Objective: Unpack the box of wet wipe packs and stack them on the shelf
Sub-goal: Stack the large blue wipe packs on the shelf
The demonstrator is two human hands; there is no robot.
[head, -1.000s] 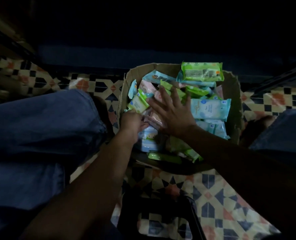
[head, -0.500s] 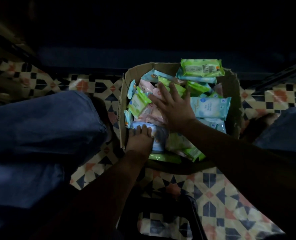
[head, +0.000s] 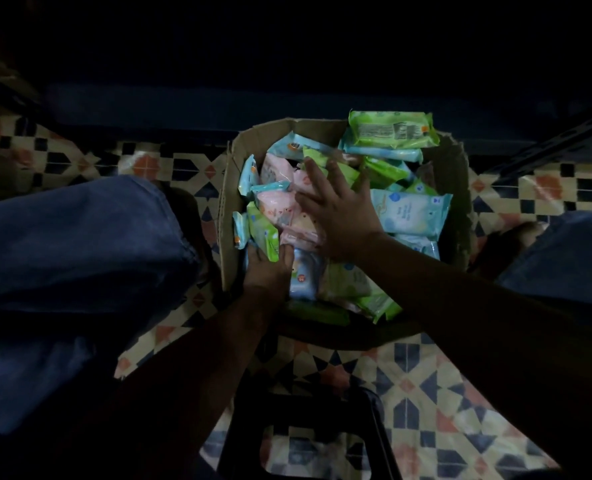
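I am looking down through the head camera into an open cardboard box [head: 227, 216] that sits on a patterned tile floor [head: 426, 386] between my knees, still crammed with wet wipe packs in pink, green and pale blue. My right hand [head: 339, 216] lies flat with fingers spread across the pink packs [head: 277, 202] near the middle of the box, pressing on them rather than gripping. My left hand [head: 268, 268] reaches in at the near left corner; its fingertips are tucked under a green pack [head: 263, 233], so I cannot tell whether it holds anything. I judge the main risk to be the loose jumble: pulling a pack from below could drag its slippery neighbours out with it. A green pack [head: 391, 131] balanced on the far rim, label side up, could slide off if the box is jolted. That pack lies with its long axis running left to right. The pale blue pack [head: 410, 211] beside my right hand lies the same way, while the packs along the left wall stand on edge, long axes running roughly away from me. The shelf is lost in darkness.
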